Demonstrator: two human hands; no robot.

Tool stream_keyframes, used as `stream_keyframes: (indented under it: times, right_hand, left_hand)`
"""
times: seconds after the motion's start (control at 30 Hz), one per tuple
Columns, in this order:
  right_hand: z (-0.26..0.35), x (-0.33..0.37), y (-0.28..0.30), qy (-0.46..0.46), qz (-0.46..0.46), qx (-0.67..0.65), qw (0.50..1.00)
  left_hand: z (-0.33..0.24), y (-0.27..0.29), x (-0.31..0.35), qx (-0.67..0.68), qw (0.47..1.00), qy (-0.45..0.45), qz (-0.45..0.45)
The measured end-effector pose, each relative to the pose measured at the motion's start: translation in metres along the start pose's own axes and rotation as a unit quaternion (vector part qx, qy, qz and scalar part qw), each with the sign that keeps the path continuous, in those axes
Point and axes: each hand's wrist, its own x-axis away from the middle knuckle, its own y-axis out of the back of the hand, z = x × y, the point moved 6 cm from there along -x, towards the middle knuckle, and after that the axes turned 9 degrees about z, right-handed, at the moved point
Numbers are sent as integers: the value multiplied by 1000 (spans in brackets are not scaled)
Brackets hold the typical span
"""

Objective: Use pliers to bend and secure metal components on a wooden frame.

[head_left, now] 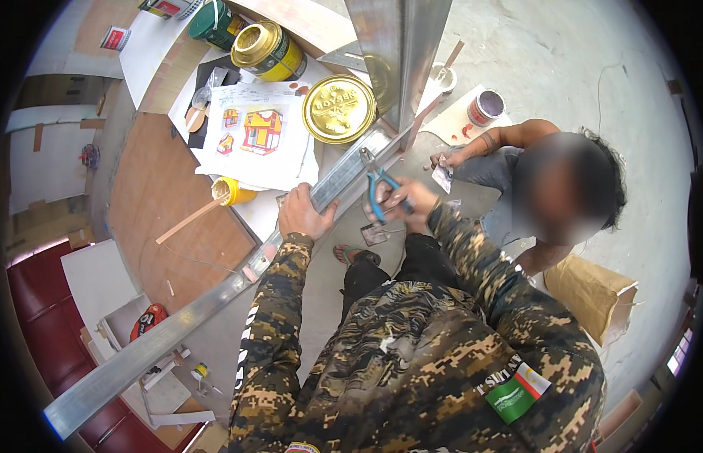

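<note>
A long silvery metal channel (178,328) runs from the lower left to the middle, where its end meets an upright metal channel (397,68). My left hand (306,212) is closed over the long channel near that end, fingers on top and thumb along the near side. In my right hand (413,201) are blue-handled pliers (377,189), their handles spread apart. The plier jaws point away from me and lie at the channel's near edge, close to the corner. Whether the jaws bite the metal is too small to tell.
On the white-topped table are printed drawings (257,132), a gold lid (339,109), a paint can (270,51) and a yellow tub (232,191) with a stick. At right crouches a co-worker, one hand (444,160) holding a scraper, near an open paint can (486,109) and a brown bag (589,296).
</note>
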Motion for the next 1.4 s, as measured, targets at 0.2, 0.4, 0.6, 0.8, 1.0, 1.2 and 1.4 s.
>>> stream_keyframes:
  times: [0.2,0.4,0.6,0.8,1.0,1.2,1.4]
  right_hand:
    - [-48,-52,-61,193,-49,-153,968]
    - [-53,-43,-45,182,-129,-123,967]
    - [-31,12,-14,-96,32,-23,995]
    - [-25,9,-33,-34,-55,34,997]
    - [-31,-36,-64,107,-35,-96,989]
    - [-36,-54,-63,178,-82,-101,975]
    - [-34,-55,-64,180,-111,-94,973]
  left_hand:
    - [3,0,9,-3,999,-31,-33]
    - [0,-3,6,5,1000,-22,-2]
    - [3,5,7,4,1000,-15,-12]
    - [1,6,3,7,1000,-12,-8]
    - [3,3,2,9,1000,-10,-5]
    - [6,-2,0,19,1000,2,2]
    - [5,-2,1,10,1000,9,14]
